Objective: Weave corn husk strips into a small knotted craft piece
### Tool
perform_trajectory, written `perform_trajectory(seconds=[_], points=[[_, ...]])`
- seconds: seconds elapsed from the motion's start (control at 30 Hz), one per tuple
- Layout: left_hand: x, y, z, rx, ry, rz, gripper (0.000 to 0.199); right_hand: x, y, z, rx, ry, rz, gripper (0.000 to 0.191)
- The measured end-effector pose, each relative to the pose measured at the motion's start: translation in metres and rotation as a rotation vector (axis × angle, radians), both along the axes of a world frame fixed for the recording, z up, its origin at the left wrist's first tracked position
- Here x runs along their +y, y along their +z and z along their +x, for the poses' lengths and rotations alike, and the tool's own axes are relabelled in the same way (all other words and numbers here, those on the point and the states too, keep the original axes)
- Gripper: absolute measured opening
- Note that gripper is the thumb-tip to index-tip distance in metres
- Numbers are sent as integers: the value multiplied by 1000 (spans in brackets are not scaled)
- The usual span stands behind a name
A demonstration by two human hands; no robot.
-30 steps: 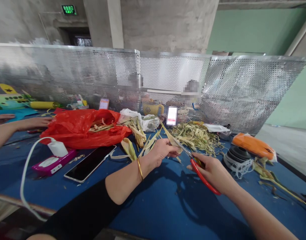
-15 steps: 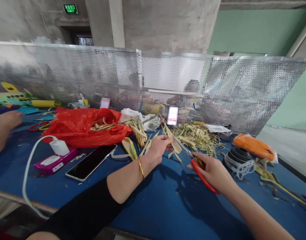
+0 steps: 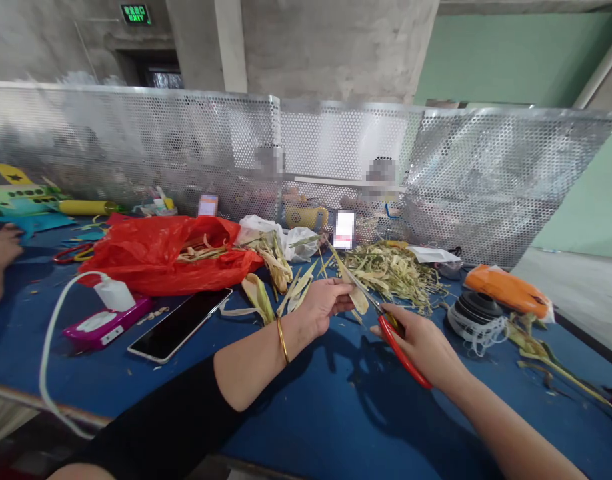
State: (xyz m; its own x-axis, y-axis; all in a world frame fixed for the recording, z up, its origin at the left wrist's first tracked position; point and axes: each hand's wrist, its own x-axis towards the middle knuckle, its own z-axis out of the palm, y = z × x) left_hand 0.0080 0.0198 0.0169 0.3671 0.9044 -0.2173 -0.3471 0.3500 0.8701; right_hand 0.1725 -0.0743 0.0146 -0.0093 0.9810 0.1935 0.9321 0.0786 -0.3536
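Observation:
My left hand (image 3: 329,303), with a gold bangle at the wrist, pinches a pale dried husk piece (image 3: 359,300) over the middle of the blue table. My right hand (image 3: 416,340) holds red-handled scissors (image 3: 403,353), their blades pointing up and left against the husk. A heap of shredded husk strips (image 3: 393,270) lies just behind the blades. Left of my left hand are loose husk leaves (image 3: 259,293) and a husk bundle (image 3: 276,260).
A red plastic bag (image 3: 161,257), a black phone (image 3: 181,325) and a purple power strip (image 3: 106,323) lie left. Right are a black spool (image 3: 476,310) and an orange packet (image 3: 509,290). Another person's hand (image 3: 1,257) is far left. A perforated metal screen (image 3: 186,133) stands behind.
The husk piece in my left hand has turned slightly and its lower end sits further right. The scissors have shifted a little left. The other person's hand has moved left.

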Motion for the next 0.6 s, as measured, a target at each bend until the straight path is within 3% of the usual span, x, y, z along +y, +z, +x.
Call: perform_trajectory(seconds=[0.23,0.6], points=[[3,0,-2,-14,-27,17,5,1,-4,-2,81,42,7,38],[7,6,-5,73,113,157,14,5,-10,5,213,69,44,41]])
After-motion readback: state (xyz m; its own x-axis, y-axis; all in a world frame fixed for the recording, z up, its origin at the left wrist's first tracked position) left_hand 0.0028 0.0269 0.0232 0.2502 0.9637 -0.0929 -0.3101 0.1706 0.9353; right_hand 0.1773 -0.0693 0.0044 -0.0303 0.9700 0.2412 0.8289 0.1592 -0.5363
